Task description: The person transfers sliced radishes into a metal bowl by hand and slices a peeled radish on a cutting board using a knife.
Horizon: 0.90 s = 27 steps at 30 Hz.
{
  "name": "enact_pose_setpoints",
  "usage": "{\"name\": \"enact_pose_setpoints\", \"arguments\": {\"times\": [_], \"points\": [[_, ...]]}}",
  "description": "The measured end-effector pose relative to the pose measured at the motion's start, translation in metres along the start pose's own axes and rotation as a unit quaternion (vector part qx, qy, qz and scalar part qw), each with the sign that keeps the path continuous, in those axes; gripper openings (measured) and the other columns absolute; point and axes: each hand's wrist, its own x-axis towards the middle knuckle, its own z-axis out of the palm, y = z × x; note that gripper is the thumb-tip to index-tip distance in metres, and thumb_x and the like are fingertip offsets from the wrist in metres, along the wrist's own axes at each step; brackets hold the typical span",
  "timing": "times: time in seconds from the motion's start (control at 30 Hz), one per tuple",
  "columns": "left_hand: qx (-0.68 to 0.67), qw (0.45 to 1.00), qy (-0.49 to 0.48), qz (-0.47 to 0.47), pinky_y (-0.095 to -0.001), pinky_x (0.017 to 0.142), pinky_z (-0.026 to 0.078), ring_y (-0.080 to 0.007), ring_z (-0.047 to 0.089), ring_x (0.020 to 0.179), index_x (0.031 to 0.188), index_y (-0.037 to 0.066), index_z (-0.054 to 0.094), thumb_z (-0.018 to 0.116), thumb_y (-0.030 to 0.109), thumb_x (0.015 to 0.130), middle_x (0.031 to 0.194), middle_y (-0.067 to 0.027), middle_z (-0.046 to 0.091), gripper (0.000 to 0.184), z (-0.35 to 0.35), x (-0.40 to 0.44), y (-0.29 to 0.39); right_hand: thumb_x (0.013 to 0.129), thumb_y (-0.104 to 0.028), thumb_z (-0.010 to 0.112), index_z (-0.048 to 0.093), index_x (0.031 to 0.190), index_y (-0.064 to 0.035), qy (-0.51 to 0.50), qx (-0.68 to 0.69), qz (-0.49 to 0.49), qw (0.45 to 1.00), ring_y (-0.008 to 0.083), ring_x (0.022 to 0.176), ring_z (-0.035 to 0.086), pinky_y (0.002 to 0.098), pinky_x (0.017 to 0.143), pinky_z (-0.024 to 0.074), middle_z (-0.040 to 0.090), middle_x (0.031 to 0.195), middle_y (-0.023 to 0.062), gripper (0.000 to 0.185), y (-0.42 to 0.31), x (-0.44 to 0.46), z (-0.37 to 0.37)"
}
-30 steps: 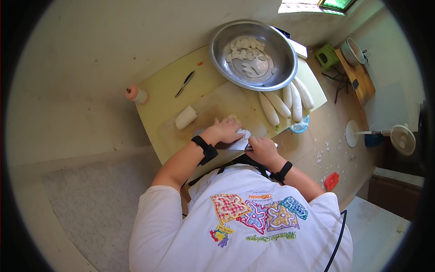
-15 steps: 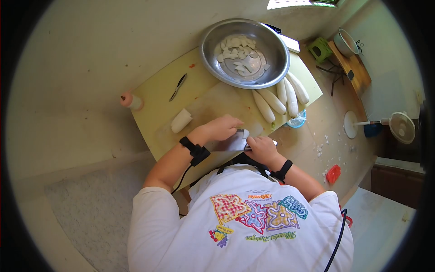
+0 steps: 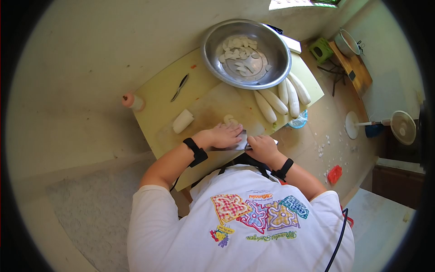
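Observation:
My right hand [image 3: 263,148] is wrapped round the handle of a cleaver at the near edge of the cutting board [image 3: 213,102]. The cleaver's blade [image 3: 240,144] points left, partly covered by my left hand [image 3: 225,136]. That hand lies flat with its fingers stretched toward the right. Just beyond its fingers, a few pale vegetable slices [image 3: 230,119] rest on the board. A cut piece of white vegetable [image 3: 183,121], perhaps white radish, lies to the left. Whatever is under my left palm is hidden.
A large metal basin [image 3: 276,75] holding white slices stands at the back. Several long peeled white vegetables [image 3: 265,106] lie beside it. A peeler-like tool [image 3: 180,87] and a pink-topped bottle [image 3: 132,101] are on the left of the table [image 3: 158,81]. Scraps litter the floor at right.
My left hand has flattened and shifted slightly right over the blade. The slice seen at the blade's tip is covered or gone, and slices now show beyond my fingers. My right hand has hardly moved.

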Motion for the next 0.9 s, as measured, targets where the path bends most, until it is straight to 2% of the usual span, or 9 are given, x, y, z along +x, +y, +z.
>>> {"name": "enact_pose_setpoints", "arguments": {"times": [0.2, 0.27, 0.3, 0.37, 0.4, 0.47, 0.57, 0.77, 0.9], "points": [[-0.058, 0.983, 0.051, -0.169, -0.0573, 0.117, 0.022, -0.0409, 0.023, 0.147, 0.151, 0.005, 0.032, 0.036, 0.045, 0.102, 0.16, -0.0181, 0.025, 0.064, -0.013, -0.012, -0.026, 0.072, -0.023, 0.073, 0.054, 0.086, -0.0109, -0.02, 0.019, 0.035, 0.999, 0.0311, 0.068, 0.065, 0.0433, 0.061, 0.0509, 0.063, 0.069, 0.009, 0.027, 0.003, -0.002, 0.005], [-0.077, 0.941, 0.289, -0.158, -0.0491, 0.116, 0.028, -0.0379, 0.035, 0.141, 0.144, 0.004, 0.044, 0.046, 0.039, 0.099, 0.151, -0.0226, 0.04, 0.056, 0.002, -0.022, -0.059, 0.073, -0.023, 0.072, 0.054, 0.086, -0.0105, -0.043, 0.034, 0.061, 0.997, 0.0329, 0.068, 0.065, 0.0448, 0.061, 0.051, 0.063, 0.068, 0.0106, 0.025, 0.004, -0.003, 0.007], [-0.079, 0.94, 0.289, -0.164, -0.0491, 0.116, 0.028, -0.0379, 0.035, 0.141, 0.144, 0.004, 0.044, 0.046, 0.039, 0.099, 0.151, -0.0226, 0.04, 0.056, 0.0, -0.038, -0.058, 0.075, -0.026, 0.073, 0.055, 0.086, -0.0098, -0.057, 0.047, 0.111, 0.991, 0.033, 0.067, 0.065, 0.0442, 0.06, 0.0506, 0.064, 0.07, 0.0116, 0.027, 0.005, -0.006, 0.006], [-0.099, 0.834, 0.527, -0.129, -0.0416, 0.105, 0.041, -0.0392, 0.051, 0.125, 0.126, 0.004, 0.059, 0.056, 0.026, 0.093, 0.126, -0.0215, 0.061, 0.04, -0.011, -0.075, -0.04, 0.077, -0.029, 0.075, 0.056, 0.086, -0.009, -0.075, 0.061, 0.157, 0.983, 0.0331, 0.067, 0.065, 0.0436, 0.059, 0.0503, 0.064, 0.071, 0.0126, 0.029, 0.009, -0.013, 0.008], [-0.1, 0.833, 0.527, -0.136, -0.0416, 0.105, 0.041, -0.0392, 0.051, 0.125, 0.126, 0.004, 0.059, 0.056, 0.026, 0.093, 0.126, -0.0215, 0.061, 0.04, -0.005, -0.083, -0.034, 0.079, -0.028, 0.074, 0.058, 0.09, -0.0091, -0.059, 0.089, 0.187, 0.977, 0.0334, 0.068, 0.066, 0.0427, 0.059, 0.0507, 0.065, 0.073, 0.0135, 0.027, 0.011, -0.017, 0.009], [-0.186, 0.734, 0.626, -0.188, -0.0413, 0.084, 0.051, -0.0338, 0.063, 0.101, 0.106, 0.003, 0.066, 0.062, 0.013, 0.087, 0.101, -0.0169, 0.067, 0.022, 0.014, -0.095, -0.019, 0.084, -0.024, 0.071, 0.063, 0.098, -0.0083, -0.029, 0.144, 0.217, 0.965, 0.0339, 0.07, 0.067, 0.04, 0.061, 0.0523, 0.067, 0.077, 0.0154, 0.022, 0.017, -0.026, 0.015], [-0.229, 0.74, 0.604, -0.184, -0.0415, 0.072, 0.051, -0.0322, 0.064, 0.087, 0.093, 0.003, 0.067, 0.064, 0.009, 0.084, 0.088, -0.0137, 0.065, 0.011, 0.059, -0.081, -0.011, 0.085, -0.024, 0.069, 0.065, 0.094, -0.01, 0.019, 0.174, 0.223, 0.959, 0.0363, 0.071, 0.066, 0.0428, 0.062, 0.0525, 0.067, 0.076, 0.0161, 0.017, 0.014, -0.031, 0.012], [-0.177, 0.841, 0.486, -0.156, -0.0412, 0.078, 0.053, -0.0333, 0.064, 0.089, 0.095, 0.005, 0.07, 0.066, 0.013, 0.083, 0.095, -0.0144, 0.067, 0.015, 0.1, -0.029, -0.007, 0.085, -0.022, 0.068, 0.066, 0.095, -0.009, 0.013, 0.149, 0.216, 0.965, 0.0347, 0.07, 0.066, 0.0431, 0.06, 0.052, 0.067, 0.076, 0.0155, 0.016, 0.007, -0.035, 0.014], [-0.154, 0.857, 0.48, -0.108, -0.042, 0.084, 0.053, -0.035, 0.063, 0.097, 0.101, 0.006, 0.071, 0.067, 0.015, 0.083, 0.104, -0.0151, 0.066, 0.02, 0.104, -0.004, -0.005, 0.084, -0.021, 0.068, 0.065, 0.092, -0.0099, 0.004, 0.118, 0.196, 0.973, 0.0338, 0.067, 0.065, 0.0436, 0.058, 0.0514, 0.066, 0.074, 0.0135, 0.014, 0.006, -0.033, 0.014]]}}
